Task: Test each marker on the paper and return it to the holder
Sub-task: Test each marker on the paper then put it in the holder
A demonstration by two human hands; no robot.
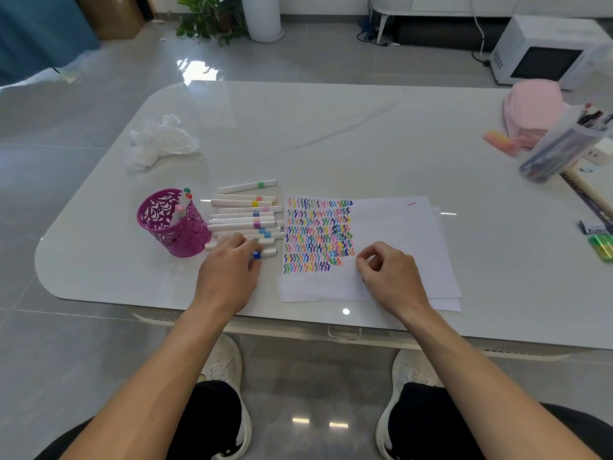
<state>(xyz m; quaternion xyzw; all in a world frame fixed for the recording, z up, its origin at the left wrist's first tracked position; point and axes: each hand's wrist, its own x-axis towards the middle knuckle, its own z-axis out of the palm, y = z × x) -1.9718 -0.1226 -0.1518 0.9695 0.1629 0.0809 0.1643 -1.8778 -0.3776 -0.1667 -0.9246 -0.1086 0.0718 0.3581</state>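
well, the left hand (232, 260) lies palm down over the near end of a row of markers (245, 217), its fingers curled onto a blue-banded marker (264, 254); whether they actually pinch it i cannot tell, since the hand hides most of the barrel. the right hand (386, 270) rests on the paper (391, 227), fingers loosely curled with thumb and forefinger close together, and nothing shows between them. the sheet is white and flat, its left part packed with rows of small coloured squiggles, with another sheet's edge peeping out beneath. the markers are slim white sticks with coloured bands, lying side by side just left of the paper. touching their left ends stands the holder (172, 224), a magenta round cup of cut-out metal, with a few markers upright inside. farther back on the glossy pale table (331, 127) sits a crumpled white tissue (159, 141); at the right edge a clear plastic case (560, 144) is blurred and partly cut off.
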